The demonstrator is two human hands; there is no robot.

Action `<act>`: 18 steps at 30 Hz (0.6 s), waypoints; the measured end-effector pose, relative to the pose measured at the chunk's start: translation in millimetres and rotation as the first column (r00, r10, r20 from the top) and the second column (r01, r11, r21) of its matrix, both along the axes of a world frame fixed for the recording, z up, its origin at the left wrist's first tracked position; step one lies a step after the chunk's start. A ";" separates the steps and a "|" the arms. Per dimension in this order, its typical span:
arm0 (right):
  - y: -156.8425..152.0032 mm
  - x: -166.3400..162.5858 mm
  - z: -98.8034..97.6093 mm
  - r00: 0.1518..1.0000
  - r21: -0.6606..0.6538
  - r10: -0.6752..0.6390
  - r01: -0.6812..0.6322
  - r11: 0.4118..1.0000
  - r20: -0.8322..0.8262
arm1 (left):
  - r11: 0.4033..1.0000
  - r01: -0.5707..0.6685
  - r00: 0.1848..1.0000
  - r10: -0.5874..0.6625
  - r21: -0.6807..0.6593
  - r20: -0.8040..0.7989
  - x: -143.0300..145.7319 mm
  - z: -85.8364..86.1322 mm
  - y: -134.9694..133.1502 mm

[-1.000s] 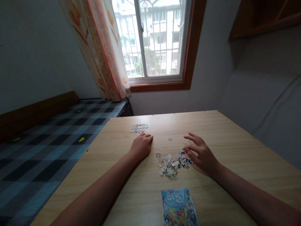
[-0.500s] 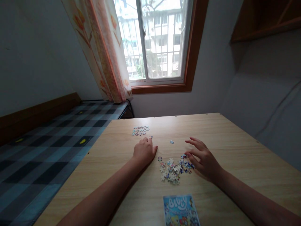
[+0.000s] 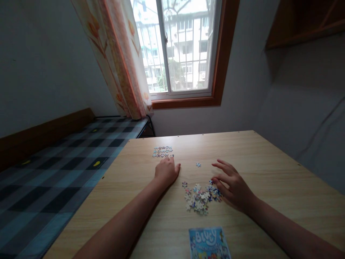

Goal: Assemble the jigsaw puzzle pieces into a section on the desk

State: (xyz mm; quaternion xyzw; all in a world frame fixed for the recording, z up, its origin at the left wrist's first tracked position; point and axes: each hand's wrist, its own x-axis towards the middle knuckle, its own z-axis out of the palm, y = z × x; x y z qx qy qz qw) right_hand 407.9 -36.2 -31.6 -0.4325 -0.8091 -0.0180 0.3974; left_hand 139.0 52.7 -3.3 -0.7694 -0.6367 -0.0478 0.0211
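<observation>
My left hand [image 3: 165, 171] rests low on the table, thumb out to the side. Its fingertips touch a puzzle piece [image 3: 171, 155] at the right end of the nearest row of laid-out puzzle pieces [image 3: 162, 149]. My right hand [image 3: 233, 183] hovers at the right edge of a heap of loose puzzle pieces [image 3: 199, 201], fingers spread. Its thumb and forefinger tips are close together beside a dark blue-purple piece [image 3: 211, 182]; whether they touch it is hard to see. One light blue piece [image 3: 198, 164] lies alone between the hands.
A blue "Bluey" picture card or box [image 3: 208, 242] lies at the near edge of the wooden table [image 3: 269, 172]. A single piece [image 3: 184, 184] sits left of the heap. To the left is a bed with a checked cover [image 3: 67, 183]; a window [image 3: 188, 54] is behind.
The piece at my left fingertips has shifted slightly left, up against the end of the nearest row. My right hand has barely moved. The view has tilted a little.
</observation>
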 end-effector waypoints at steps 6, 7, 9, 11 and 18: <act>0.7 -1.7 -1.2 1.000 0.001 0.000 0.000 1.000 0.004 | 1.000 -0.012 1.000 0.012 0.018 0.021 -3.4 -3.9 6.7; 0.8 -1.9 -1.3 1.000 -0.001 -0.001 0.001 1.000 0.004 | 1.000 -0.015 1.000 0.015 0.022 0.025 -3.7 -4.6 7.4; 0.8 -2.3 -1.2 1.000 -0.002 -0.005 0.005 1.000 0.003 | 0.999 -0.021 0.999 0.020 0.030 0.028 -3.8 -6.0 8.2; 0.7 -2.6 -0.9 1.000 -0.001 -0.008 0.008 1.000 0.004 | 0.999 -0.022 0.999 0.021 0.041 0.026 -3.6 -7.3 8.7; 1.1 -2.8 -0.1 1.000 -0.002 -0.001 0.001 1.000 0.007 | 0.998 -0.025 0.999 0.023 0.056 0.037 -3.8 -11.7 10.0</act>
